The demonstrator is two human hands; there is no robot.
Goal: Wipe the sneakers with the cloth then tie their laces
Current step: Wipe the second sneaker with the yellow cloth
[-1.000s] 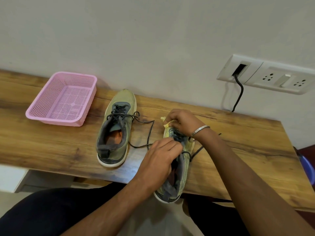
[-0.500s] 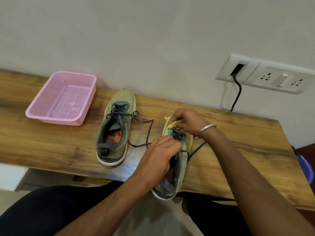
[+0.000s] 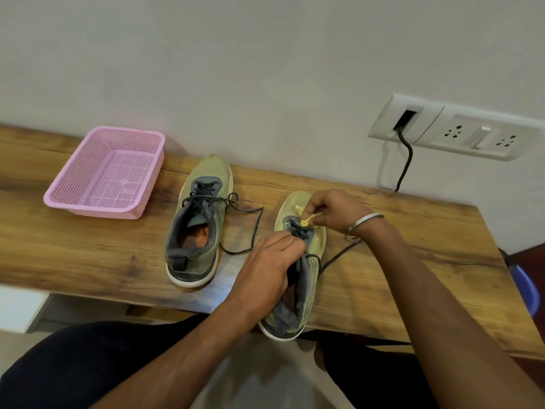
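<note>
1. Two worn olive-green mesh sneakers with grey collars and white soles are sitting on the long wood-grain worktop (image 3: pixel 88 249), toes pointing toward the wall
2. The left-side sneaker (image 3: pixel 198 222) is lying flat and untouched, well apart from both hands, its dark lace (image 3: pixel 250 228) trailing loose across the wood to its right
3. The right-side sneaker (image 3: pixel 298 276) is resting with its heel hanging past the near edge of the worktop, tipped a little onto its side
4. The left hand (image 3: pixel 265 267) is curling over the collar and tongue of this sneaker, fingers bent round the opening and gripping it
5. The right hand (image 3: pixel 333 211), wearing a silver metal bangle (image 3: pixel 364 224) at the wrist, is hovering at the toe end with its fingertips pinched together on a small crumpled yellow cloth (image 3: pixel 308 218)
6. The cloth is sitting just above the top of the lacing; whether it is actually touching the upper is hard to tell from this angle
7. A loose dark lace end (image 3: pixel 339 256) from this sneaker is running out to the right beneath the right forearm
8. A pink perforated plastic basket (image 3: pixel 73 190) is standing at the left of the worktop, apart from the shoes
9. A white wall socket panel (image 3: pixel 454 128) is holding a black cable (image 3: pixel 405 160) that is hanging down behind the worktop
</note>
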